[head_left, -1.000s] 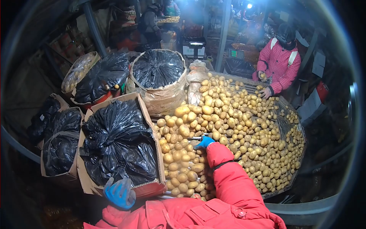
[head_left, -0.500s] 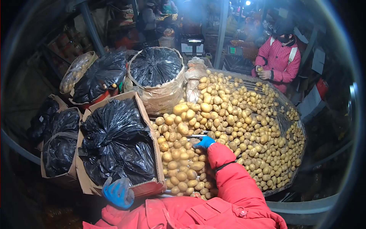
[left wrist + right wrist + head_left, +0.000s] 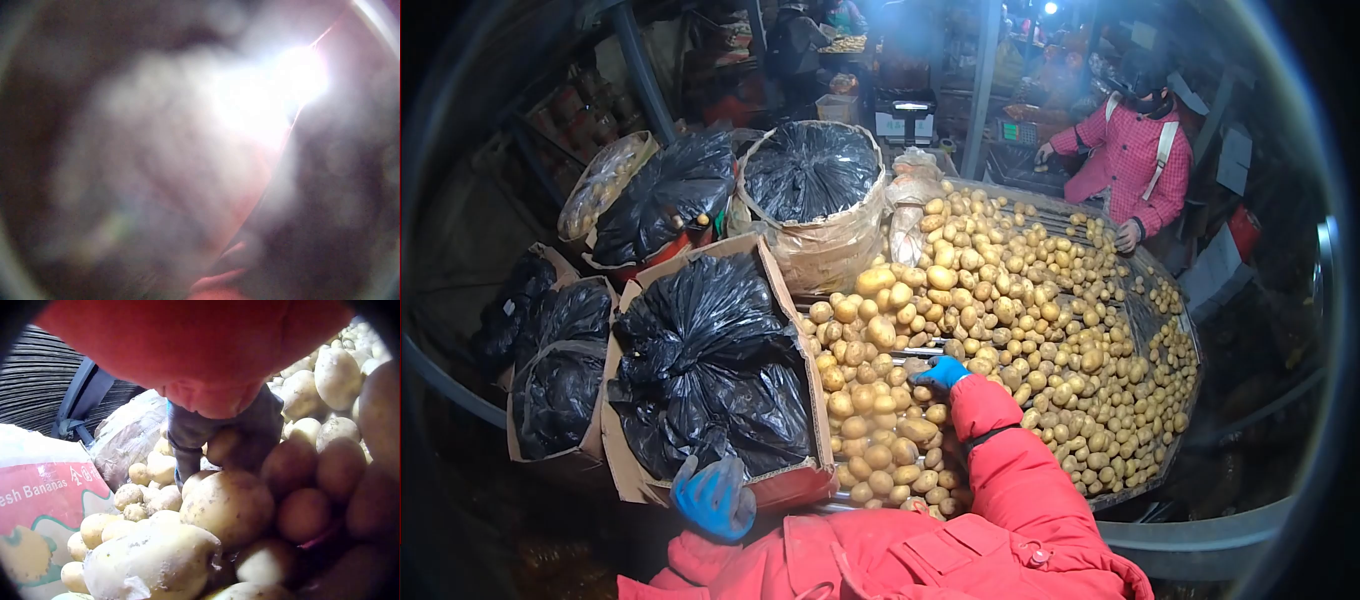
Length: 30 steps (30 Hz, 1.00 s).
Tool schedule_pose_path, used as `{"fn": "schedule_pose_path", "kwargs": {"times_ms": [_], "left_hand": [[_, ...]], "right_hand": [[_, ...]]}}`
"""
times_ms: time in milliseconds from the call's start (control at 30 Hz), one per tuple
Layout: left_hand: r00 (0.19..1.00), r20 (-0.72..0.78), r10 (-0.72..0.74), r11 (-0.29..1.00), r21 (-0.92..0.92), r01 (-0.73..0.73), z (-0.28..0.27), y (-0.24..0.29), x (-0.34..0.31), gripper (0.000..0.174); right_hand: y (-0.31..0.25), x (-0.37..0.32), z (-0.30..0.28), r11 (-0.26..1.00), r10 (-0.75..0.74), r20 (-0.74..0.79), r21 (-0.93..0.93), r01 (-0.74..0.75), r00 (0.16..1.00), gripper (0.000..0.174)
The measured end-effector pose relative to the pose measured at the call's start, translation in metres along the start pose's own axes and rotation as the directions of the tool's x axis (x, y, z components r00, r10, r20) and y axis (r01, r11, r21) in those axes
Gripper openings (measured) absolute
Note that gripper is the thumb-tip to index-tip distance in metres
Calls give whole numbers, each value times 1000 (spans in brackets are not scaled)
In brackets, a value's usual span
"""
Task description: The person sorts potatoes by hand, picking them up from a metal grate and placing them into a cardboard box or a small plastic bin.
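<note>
Loose potatoes (image 3: 960, 290) are heaped over a large slatted sorting table. In a blue glove, my right hand (image 3: 943, 372) reaches into the heap, its fingers around a potato (image 3: 225, 447) that shows under the palm in the right wrist view. Larger potatoes (image 3: 228, 509) lie close by that hand. My left hand (image 3: 714, 498), also gloved in blue, rests at the near edge of a cardboard box (image 3: 628, 462) with loosely bent fingers and nothing in them. A black plastic bag (image 3: 710, 350) fills this box. Blur and glare hide the left hand in its wrist view.
Behind the box stand a round container (image 3: 810, 245) and more boxes with black bags (image 3: 560, 360). Across the table, a person in a pink checked jacket (image 3: 1135, 165) has one hand at its rim. A metal post (image 3: 985, 90) rises beyond the table.
My right hand has shifted slightly within the heap, baring metal rollers beside it. My left hand stays put. The person opposite has turned, stretching one arm toward the back.
</note>
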<state>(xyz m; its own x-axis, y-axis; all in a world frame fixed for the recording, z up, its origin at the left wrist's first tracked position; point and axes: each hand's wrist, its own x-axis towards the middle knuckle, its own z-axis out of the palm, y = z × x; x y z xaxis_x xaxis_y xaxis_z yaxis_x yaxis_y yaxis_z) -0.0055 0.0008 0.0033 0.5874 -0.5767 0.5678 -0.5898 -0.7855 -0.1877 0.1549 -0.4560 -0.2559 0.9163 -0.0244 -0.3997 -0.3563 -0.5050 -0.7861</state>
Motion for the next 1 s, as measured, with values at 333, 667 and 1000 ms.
{"fn": "schedule_pose_path", "kwargs": {"times_ms": [333, 667, 1000], "left_hand": [[999, -28, 35, 993, -110, -38, -9, -2, 10, 33], [990, -104, 97, 966, -231, -118, -8, -11, 3, 32], [978, -160, 133, 943, -283, -175, -16, -14, 0, 35]], "right_hand": [[-22, -118, -14, 874, -21, -173, 476, 102, 985, 51], [22, -301, 5, 743, 40, -417, 620, 252, 908, 40], [114, -435, 64, 475, 341, -115, 878, -65, 933, 42]]}}
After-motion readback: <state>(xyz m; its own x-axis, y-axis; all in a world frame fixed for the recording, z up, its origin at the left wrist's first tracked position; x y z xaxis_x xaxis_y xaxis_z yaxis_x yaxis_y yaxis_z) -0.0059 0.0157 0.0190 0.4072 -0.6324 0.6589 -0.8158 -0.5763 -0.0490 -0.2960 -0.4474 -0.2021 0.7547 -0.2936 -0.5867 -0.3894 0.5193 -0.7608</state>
